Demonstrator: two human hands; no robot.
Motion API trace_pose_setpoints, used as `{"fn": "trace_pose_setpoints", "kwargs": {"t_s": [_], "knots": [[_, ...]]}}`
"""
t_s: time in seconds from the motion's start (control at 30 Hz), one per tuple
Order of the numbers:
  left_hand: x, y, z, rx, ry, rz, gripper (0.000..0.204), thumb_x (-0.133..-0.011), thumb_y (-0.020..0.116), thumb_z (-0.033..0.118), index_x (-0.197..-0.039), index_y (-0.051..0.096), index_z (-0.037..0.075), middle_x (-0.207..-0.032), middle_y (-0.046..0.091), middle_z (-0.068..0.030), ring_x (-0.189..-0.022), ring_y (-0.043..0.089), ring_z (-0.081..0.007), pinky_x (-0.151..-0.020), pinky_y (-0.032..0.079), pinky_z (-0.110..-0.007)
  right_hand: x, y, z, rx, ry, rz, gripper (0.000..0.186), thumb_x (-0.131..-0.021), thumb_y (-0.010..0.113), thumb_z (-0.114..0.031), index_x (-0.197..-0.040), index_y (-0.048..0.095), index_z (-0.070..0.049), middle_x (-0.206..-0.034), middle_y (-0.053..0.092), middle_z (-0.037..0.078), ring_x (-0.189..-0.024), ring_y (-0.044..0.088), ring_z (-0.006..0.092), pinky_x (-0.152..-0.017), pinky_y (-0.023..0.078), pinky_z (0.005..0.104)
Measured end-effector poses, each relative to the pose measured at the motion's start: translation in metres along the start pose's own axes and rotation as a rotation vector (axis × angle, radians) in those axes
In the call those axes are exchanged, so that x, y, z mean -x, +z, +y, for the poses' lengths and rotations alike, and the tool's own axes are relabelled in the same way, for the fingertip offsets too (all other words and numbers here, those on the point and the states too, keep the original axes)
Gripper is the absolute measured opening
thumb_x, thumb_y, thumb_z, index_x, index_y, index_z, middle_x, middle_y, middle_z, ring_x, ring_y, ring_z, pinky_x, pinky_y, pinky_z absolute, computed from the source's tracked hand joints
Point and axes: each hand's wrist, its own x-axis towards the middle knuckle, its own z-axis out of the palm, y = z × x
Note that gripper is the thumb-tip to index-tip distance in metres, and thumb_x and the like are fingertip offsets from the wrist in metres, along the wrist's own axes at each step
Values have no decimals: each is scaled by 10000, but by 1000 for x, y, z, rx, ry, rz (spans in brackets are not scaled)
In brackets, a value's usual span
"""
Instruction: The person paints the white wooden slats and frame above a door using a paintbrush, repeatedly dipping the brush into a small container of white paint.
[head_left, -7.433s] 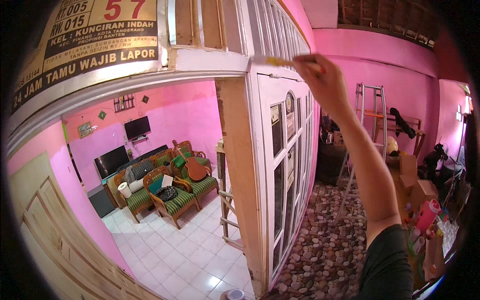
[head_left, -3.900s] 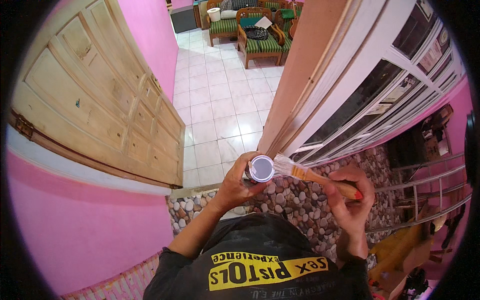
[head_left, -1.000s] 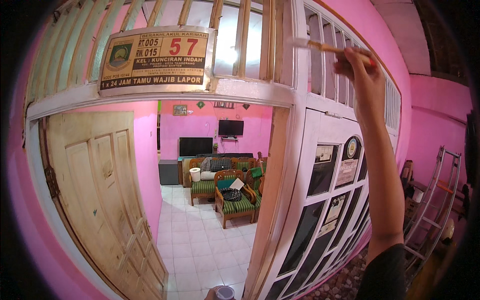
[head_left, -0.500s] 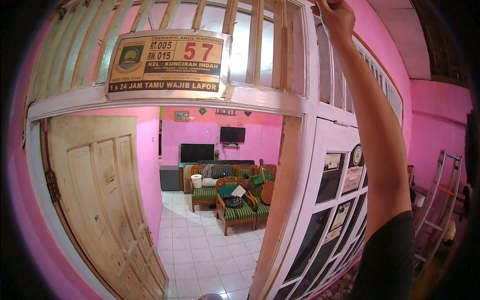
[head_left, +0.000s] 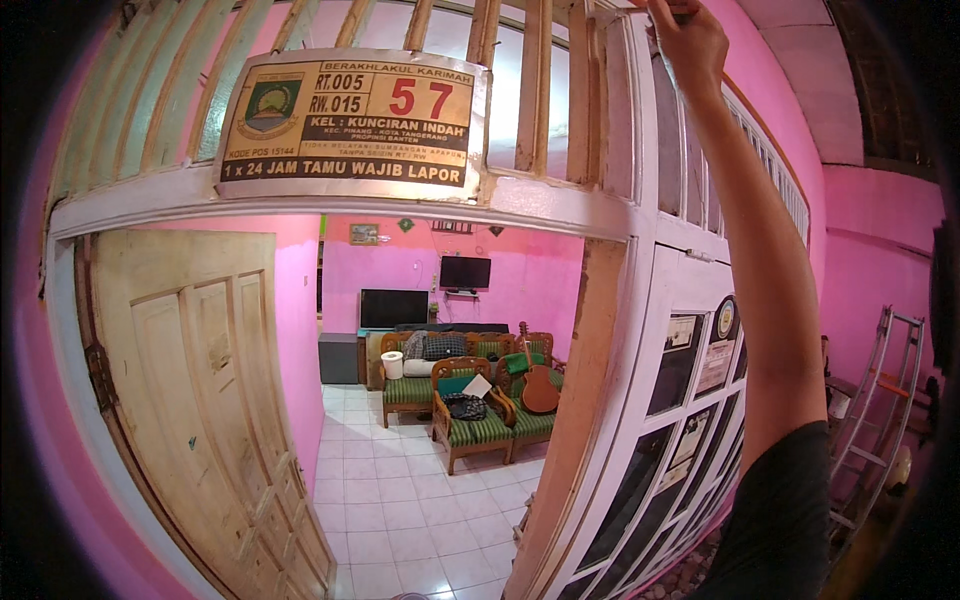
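Observation:
My right hand [head_left: 693, 48] is raised high at the top edge, beside the white-painted upright [head_left: 650, 180] of the door frame. Its fingers are bent closed, and something small and reddish shows at them, cut off by the picture's edge. What it is, I cannot make out. The bare forearm and a dark sleeve [head_left: 775, 510] run down to the lower right. Left of the hand are the wooden slats [head_left: 535, 90] above the doorway, with a house-number sign [head_left: 350, 125] fixed across them. My left hand is out of view.
A worn wooden door [head_left: 190, 390] stands ajar inward on the left. Through the doorway are green-striped wooden chairs [head_left: 480, 430], a guitar [head_left: 540, 388] and a television [head_left: 392, 308]. A white paned panel [head_left: 690, 420] stands right of the frame. A metal ladder [head_left: 870, 430] leans at far right.
My view has shifted, so the sign and door frame sit farther right and look larger. My right hand appears slightly lower and farther right, still raised and closed beside the frame.

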Motion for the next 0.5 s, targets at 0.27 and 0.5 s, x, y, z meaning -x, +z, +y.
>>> {"fn": "trace_pose_setpoints", "kwargs": {"t_s": [0.27,0.5], "knots": [[-15,-1,-18,-137,7,-47,575,-841,838,82,-1309,511,16,-1175,643,-108,-1072,638,-191,-924,529,-326,-19,16,15,-28,-20,-14,203,-950,728,-197,-930,710,4,-685,684,55,-565,604,115,-494,473,292],[-15,2,-27,-98,14,-46,571,-841,839,86,-1306,515,13,-1170,646,-111,-1072,640,-191,-929,529,-328,18,-15,1,96,97,-116,186,-936,729,-181,-909,713,2,-698,690,71,-570,617,120,-506,493,299]]}}
